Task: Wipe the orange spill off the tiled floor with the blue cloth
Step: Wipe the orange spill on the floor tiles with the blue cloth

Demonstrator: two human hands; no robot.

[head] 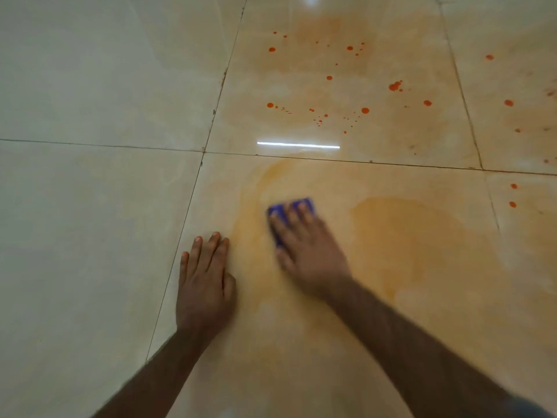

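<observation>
Right hand [310, 245] flat on blue cloth [291, 208], left hand [205, 282] flat on tiled floor [90, 221]

Two hands [259, 267], one blue cloth [291, 206], many orange drops [364, 110] (uncountable)

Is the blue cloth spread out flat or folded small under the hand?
Folded small, or bunched: the cloth shows only as a compact pad past the right hand pressing it. Blur hides the folds.
</observation>
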